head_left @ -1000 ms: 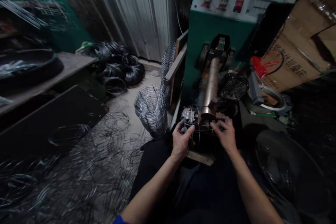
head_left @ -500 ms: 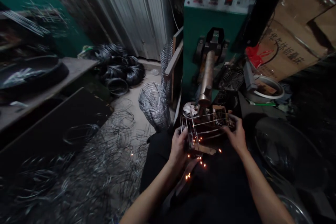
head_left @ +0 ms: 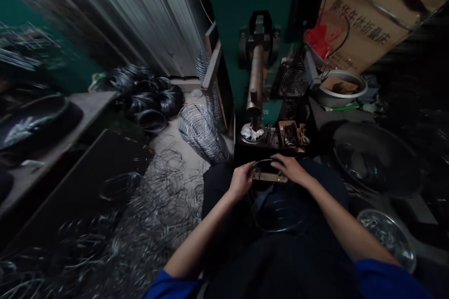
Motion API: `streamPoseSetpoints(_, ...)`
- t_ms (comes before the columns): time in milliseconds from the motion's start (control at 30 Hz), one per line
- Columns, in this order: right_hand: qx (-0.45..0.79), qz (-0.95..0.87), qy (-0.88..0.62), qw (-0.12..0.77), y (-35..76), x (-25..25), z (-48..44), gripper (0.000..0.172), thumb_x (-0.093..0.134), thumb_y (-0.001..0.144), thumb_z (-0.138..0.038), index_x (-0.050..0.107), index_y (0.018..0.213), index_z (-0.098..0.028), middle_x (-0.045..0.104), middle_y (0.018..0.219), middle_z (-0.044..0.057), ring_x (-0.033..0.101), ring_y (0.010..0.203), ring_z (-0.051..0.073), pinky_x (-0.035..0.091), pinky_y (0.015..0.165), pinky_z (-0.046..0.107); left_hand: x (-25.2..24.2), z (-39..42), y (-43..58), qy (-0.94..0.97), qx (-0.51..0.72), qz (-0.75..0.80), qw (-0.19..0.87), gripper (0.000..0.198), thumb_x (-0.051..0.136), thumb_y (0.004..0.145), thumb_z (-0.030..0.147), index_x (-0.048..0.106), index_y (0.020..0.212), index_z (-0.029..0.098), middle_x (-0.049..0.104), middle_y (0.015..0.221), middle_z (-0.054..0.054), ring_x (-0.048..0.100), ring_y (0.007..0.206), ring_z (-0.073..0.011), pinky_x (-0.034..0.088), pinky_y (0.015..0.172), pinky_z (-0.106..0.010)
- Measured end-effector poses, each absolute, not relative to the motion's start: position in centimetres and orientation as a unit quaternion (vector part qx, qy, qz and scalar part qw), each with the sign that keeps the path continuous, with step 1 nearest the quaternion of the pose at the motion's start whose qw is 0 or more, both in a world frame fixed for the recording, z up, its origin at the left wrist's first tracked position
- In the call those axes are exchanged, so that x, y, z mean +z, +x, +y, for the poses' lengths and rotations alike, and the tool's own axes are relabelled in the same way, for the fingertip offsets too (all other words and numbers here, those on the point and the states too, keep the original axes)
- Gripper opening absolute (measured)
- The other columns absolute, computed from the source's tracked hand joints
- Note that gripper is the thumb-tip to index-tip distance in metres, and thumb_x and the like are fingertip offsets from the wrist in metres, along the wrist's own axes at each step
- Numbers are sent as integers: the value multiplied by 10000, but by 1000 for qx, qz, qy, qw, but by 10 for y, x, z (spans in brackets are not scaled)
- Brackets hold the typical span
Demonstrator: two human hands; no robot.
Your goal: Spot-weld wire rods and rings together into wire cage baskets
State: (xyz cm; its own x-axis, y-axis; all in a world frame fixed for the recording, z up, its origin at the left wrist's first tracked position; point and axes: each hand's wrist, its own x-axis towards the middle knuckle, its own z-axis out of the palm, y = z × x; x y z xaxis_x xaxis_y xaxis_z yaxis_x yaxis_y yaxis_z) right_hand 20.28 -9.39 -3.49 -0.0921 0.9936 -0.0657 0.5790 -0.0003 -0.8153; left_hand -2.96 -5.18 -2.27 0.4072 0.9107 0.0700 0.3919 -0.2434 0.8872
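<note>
A wire basket (head_left: 277, 231) of thin metal rods lies over my lap, dim against the dark clothing. My left hand (head_left: 242, 181) is closed on the left of its far ring. On the right side of that ring, my right hand (head_left: 292, 169) grips the wire with curled fingers. A flat light-coloured strip (head_left: 268, 177) with a small glowing spark shows between the hands. Beyond them stands a green welding machine (head_left: 224, 18), its round metal arm (head_left: 257, 74) pointing toward me. Much of the basket is lost in shadow.
A stack of wire baskets (head_left: 201, 131) stands on the floor to the left. Wire scraps (head_left: 164, 196) litter the floor beside a dark panel (head_left: 87, 187). Right of me are a large dark basin (head_left: 379, 159) and a bowl of small metal pieces (head_left: 386, 233).
Both hands have brought the wire basket back from under the machine's arm to my lap, its ring now facing up. Most flying sparks are gone. The view has tilted down.
</note>
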Motion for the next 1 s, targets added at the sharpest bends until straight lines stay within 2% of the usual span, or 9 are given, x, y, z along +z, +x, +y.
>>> streamPoseSetpoints(100,281,-650,-627,325,210,-40,-113,382,436,1012,-405,647,1274,-222,725,1121,83,710,918,237,539,860,358,-36,-58,-22,743,319,457,370,237,631,877,270,741,1082,223,744,1018,-118,703,904,-238,521,860,-342)
streamPoseSetpoints(200,224,-678,-637,291,211,-35,-118,382,432,1016,-350,652,1294,-208,691,1234,92,656,1131,255,497,1002,376,-40,-54,-26,770,309,453,327,210,597,907,251,738,1056,205,742,981,-110,693,859,-216,517,830,-322)
streamPoseSetpoints(400,176,-686,-689,155,202,-7,-83,356,449,1028,-343,628,1326,-267,731,1153,63,694,1048,241,529,934,335,-29,-16,-24,805,292,434,280,163,582,918,201,742,934,173,747,878,-81,686,787,-184,504,781,-277)
streamPoseSetpoints(500,147,-691,-698,122,199,4,-67,351,450,1031,-362,624,1328,-291,730,1157,57,695,1041,241,525,916,327,-21,-2,-25,811,291,431,267,167,581,923,213,741,915,167,753,851,-74,693,766,-178,507,763,-266)
streamPoseSetpoints(667,191,-688,-679,174,197,3,-70,330,457,1023,-331,663,1275,-278,732,1153,40,694,1045,232,523,921,318,-22,-11,-42,812,282,429,276,163,625,901,219,741,1003,171,778,899,-62,722,767,-173,529,734,-241)
streamPoseSetpoints(800,200,-669,-680,223,192,-5,-79,330,457,1015,-298,680,1251,-245,703,1223,42,661,1129,235,497,998,334,-33,-25,-51,804,287,444,273,181,626,882,170,731,1028,167,780,937,-68,732,811,-183,538,745,-247)
streamPoseSetpoints(900,183,-660,-698,209,188,-3,-78,341,461,1018,-326,662,1281,-247,689,1248,53,653,1148,242,495,1011,347,-32,-23,-50,798,304,453,255,178,570,913,170,725,1000,165,772,926,-77,723,823,-183,529,767,-257)
streamPoseSetpoints(1000,158,-654,-717,182,185,9,-72,352,450,1026,-345,642,1308,-259,711,1202,65,688,1076,252,528,954,359,-20,-14,-47,802,320,446,236,184,542,932,194,720,967,169,762,891,-77,711,800,-181,513,761,-259)
